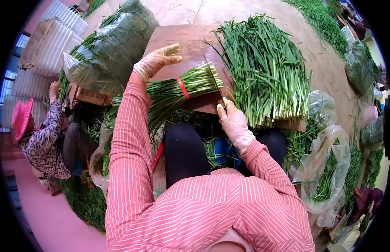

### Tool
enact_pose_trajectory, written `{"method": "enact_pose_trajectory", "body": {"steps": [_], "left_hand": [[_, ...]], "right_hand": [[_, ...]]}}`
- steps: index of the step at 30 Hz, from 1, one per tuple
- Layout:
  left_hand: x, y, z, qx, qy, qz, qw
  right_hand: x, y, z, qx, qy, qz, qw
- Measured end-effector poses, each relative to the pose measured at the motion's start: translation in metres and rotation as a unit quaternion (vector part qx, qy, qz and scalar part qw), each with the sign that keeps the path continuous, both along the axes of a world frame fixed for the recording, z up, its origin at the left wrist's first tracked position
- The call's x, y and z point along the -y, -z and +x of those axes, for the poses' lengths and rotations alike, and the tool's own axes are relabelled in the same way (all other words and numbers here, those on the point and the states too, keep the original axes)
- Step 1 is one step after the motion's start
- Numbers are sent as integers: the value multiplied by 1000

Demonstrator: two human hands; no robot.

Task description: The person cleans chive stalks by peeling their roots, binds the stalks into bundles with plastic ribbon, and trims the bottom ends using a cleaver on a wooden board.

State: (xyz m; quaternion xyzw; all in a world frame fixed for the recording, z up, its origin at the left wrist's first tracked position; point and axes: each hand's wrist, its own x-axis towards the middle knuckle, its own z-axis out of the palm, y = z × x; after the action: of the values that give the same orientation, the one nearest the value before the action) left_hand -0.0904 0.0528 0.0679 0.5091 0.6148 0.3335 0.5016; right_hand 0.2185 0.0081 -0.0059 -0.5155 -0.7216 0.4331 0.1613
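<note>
My gloved right hand (234, 122) is wrapped round the handle of a long knife (214, 76). Its blade lies across the pale cut ends of a bundle of garlic chives (195, 82), which a red band (183, 88) ties together. The bundle rests on a wooden board (182, 38), its leaves hanging toward my lap. Above and left of the band, my gloved left hand (159, 61) is held with fingers apart and nothing in it. A large pile of garlic chives (266, 71) lies on the board's right side, stems toward me.
A plastic-wrapped bale of greens (115, 46) stands at the left on a crate (92, 96). Beyond it sits a person in a pink hat (22, 119). Clear plastic bags (329, 168) with greens lie at my right, and more greens (317, 21) cover the floor at the far right.
</note>
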Motion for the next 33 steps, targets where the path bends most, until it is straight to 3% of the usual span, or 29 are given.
{"method": "enact_pose_trajectory", "body": {"steps": [1,2,5,8,10,12,16,18,23,26,33], "left_hand": [[1,-4,1,-78,11,-13,997],[2,-2,6,-80,14,-14,997],[-1,-1,50,-291,91,-53,951],[-4,26,81,-321,92,-22,942],[-5,31,103,-397,96,-46,912],[-3,34,119,-504,74,-74,857],[-3,33,125,-511,52,-56,856],[-4,33,125,-507,43,-44,860],[-8,49,119,-530,51,0,847],[-7,49,122,-510,37,-32,859],[-7,41,125,-561,82,-55,822]], "right_hand": [[0,1,0,-2,3,-1,1000],[-1,1,0,-13,4,-4,1000],[-4,3,0,-13,0,-5,1000],[-5,-2,-1,28,-6,8,1000],[-3,2,-4,68,1,81,994],[-5,-13,-7,95,-7,41,995],[-8,-18,-10,111,-8,26,993],[-10,-10,-12,95,3,74,993],[-16,-16,-13,118,-6,36,992],[-17,-12,-15,123,4,37,992],[-13,-19,-19,140,11,33,990]]}}
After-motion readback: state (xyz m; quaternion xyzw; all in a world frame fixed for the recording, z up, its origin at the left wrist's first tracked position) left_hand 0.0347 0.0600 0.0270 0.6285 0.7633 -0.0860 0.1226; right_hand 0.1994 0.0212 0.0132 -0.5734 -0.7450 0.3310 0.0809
